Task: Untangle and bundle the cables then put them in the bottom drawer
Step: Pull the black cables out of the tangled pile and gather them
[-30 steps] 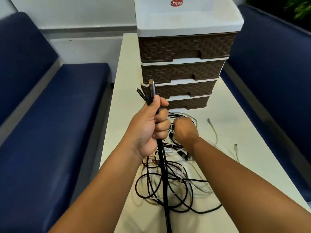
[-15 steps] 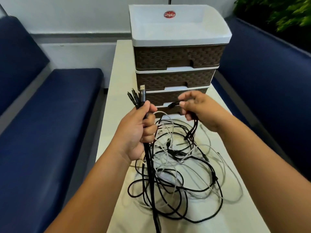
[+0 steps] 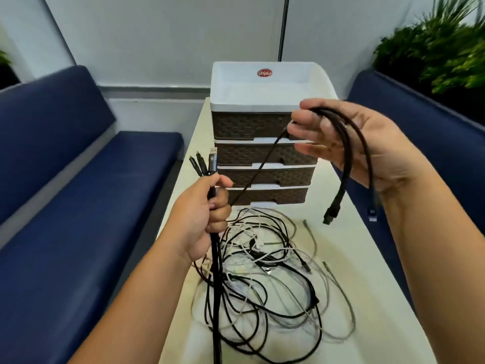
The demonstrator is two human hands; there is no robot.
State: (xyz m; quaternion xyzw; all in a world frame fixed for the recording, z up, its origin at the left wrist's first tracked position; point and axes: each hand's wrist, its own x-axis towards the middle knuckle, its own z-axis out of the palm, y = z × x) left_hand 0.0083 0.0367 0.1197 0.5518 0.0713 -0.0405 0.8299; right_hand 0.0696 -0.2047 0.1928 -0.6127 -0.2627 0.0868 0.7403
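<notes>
A tangle of black and white cables (image 3: 262, 274) lies on the cream table (image 3: 367, 298) in front of a drawer unit (image 3: 262, 143) with four shut brown drawers. The bottom drawer (image 3: 265, 197) sits just behind the tangle. My left hand (image 3: 207, 216) grips a bunch of black cables upright, their plugs (image 3: 207, 164) sticking up above my fist and their lengths hanging down toward me. My right hand (image 3: 354, 145) is raised in front of the top drawers. It holds a black cable (image 3: 346, 153) between thumb and fingers, and the cable's plug (image 3: 331, 214) dangles below.
Blue padded benches (image 3: 78, 206) line both sides of the narrow table, the right one (image 3: 433, 143) close to my right arm. Green plants (image 3: 441, 48) stand behind the right bench. A dark plug (image 3: 372, 213) hangs by my right wrist.
My right hand has lifted a black cable up out of the tangle, rising and moving right. My left hand still grips its bunch. The view has tilted upward.
</notes>
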